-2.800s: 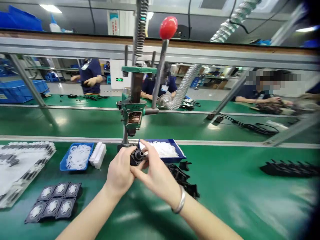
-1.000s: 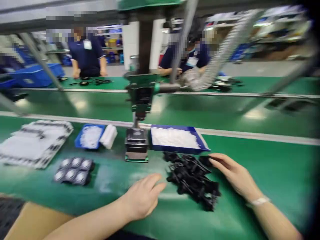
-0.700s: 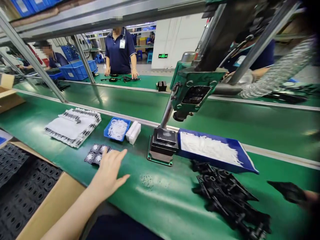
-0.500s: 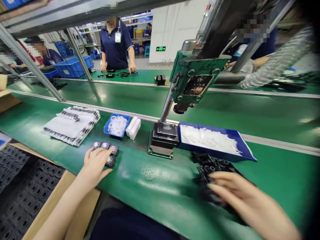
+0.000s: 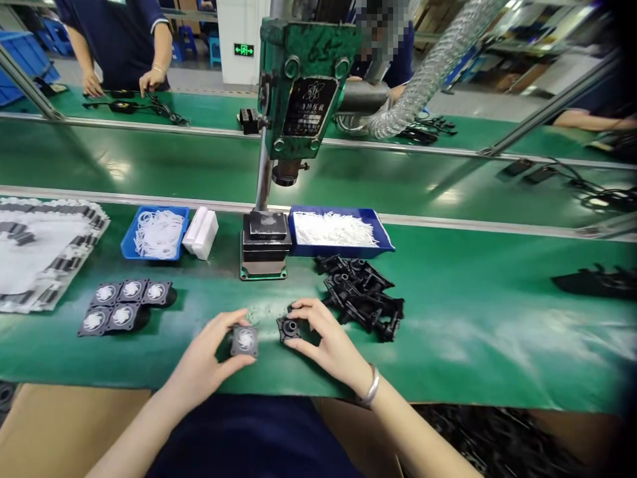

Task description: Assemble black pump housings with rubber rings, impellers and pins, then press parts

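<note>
Between the thumb and fingers of my left hand point(image 5: 212, 352) is a square dark part with a white fan-like wheel point(image 5: 245, 340), wheel side up. My right hand point(image 5: 326, 342) grips a black plastic part with a round hub point(image 5: 290, 328), a short gap to the right of the first. Both are above the green bench, near its front edge. To the left lie several matching square fan-like parts point(image 5: 121, 317) in two rows. A pile of black plastic parts point(image 5: 365, 299) lies just beyond my right hand.
A green press point(image 5: 308, 86) stands over its black base block point(image 5: 266, 242). Left of it are a blue tray of white rings point(image 5: 131, 247) and a white block point(image 5: 201, 232); right, a blue bin of white strips point(image 5: 343, 251). Stacked sheets point(image 5: 44, 265) lie far left. A co-worker point(image 5: 119, 40) stands opposite.
My left hand has left the group of fan-like parts with one in its grasp. My right hand has come from the black pile holding a black part. The view has swung right.
</note>
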A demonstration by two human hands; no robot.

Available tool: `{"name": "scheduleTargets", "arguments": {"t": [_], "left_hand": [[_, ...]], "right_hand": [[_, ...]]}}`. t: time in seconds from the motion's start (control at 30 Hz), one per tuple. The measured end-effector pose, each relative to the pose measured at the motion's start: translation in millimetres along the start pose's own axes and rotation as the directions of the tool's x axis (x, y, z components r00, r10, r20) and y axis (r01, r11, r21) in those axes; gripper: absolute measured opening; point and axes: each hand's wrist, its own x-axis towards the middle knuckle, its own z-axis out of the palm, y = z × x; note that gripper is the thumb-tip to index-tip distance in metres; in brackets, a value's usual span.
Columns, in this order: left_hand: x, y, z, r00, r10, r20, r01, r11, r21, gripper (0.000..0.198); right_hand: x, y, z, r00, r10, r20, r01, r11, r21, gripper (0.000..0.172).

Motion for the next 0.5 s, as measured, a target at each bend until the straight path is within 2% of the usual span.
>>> {"name": "scheduleTargets", "arguments": {"t": [0.07, 0.17, 0.33, 0.4, 0.5], "left_hand": [[11.6, 7.0, 23.7, 1.000, -0.008, 0.005, 0.009, 0.985, -0.171, 0.059], [21.6, 10.4, 43.1, 0.999, 0.023, -0.035, -0.031, 0.961, -0.274, 0.062], [22.6, 9.7, 46.7, 0.998, 0.029, -0.064, -0.044, 0.965, -0.260, 0.066], [22.1, 9.7, 46.1, 0.997, 0.035, -0.070, -0.050, 0.969, -0.241, 0.066], [22.5, 9.6, 46.3, 0.995, 0.064, -0.076, -0.079, 0.973, -0.217, 0.063]], "right_hand": [[0.5, 2.6, 7.7, 0.999, -0.021, -0.038, 0.021, 1.000, 0.001, 0.014], [4.8, 6.1, 8.8, 0.997, -0.038, -0.060, 0.039, 0.999, 0.014, 0.009], [12.0, -13.1, -13.8, 0.982, -0.063, -0.180, 0.060, 0.998, -0.022, 0.011], [14.5, -28.0, -18.5, 0.982, -0.122, -0.146, 0.126, 0.992, 0.019, 0.012], [17.9, -44.2, -14.0, 0.963, -0.260, -0.068, 0.265, 0.962, 0.074, 0.015]]}}
